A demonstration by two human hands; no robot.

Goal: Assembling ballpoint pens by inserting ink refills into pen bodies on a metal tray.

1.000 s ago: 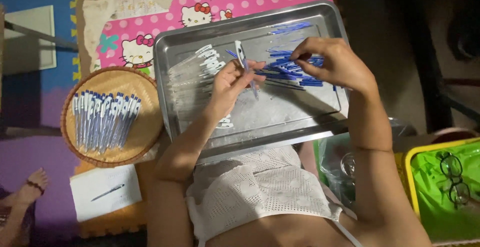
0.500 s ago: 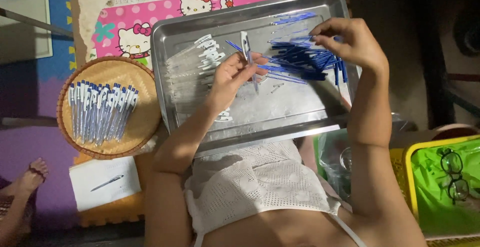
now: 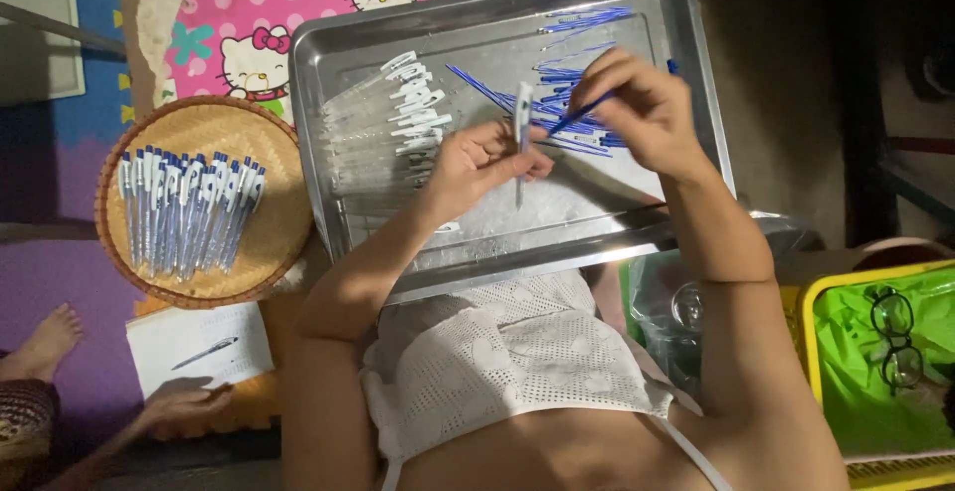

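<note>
Pen barrel point(image 3: 523, 123), upright above the steel tray point(image 3: 637, 237), pinched in my left hand point(image 3: 484, 161); my right hand point(image 3: 645, 103) grips a blue refill point(image 3: 582, 113) beside it. I should align tip with bore, barrel steady.

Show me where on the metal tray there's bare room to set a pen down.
Tray: bare along the near rim below the left hand, and the far-left corner beside the white caps. Crowded under the right hand, where blue refills pile. The basket is half filled by finished pens.
</note>
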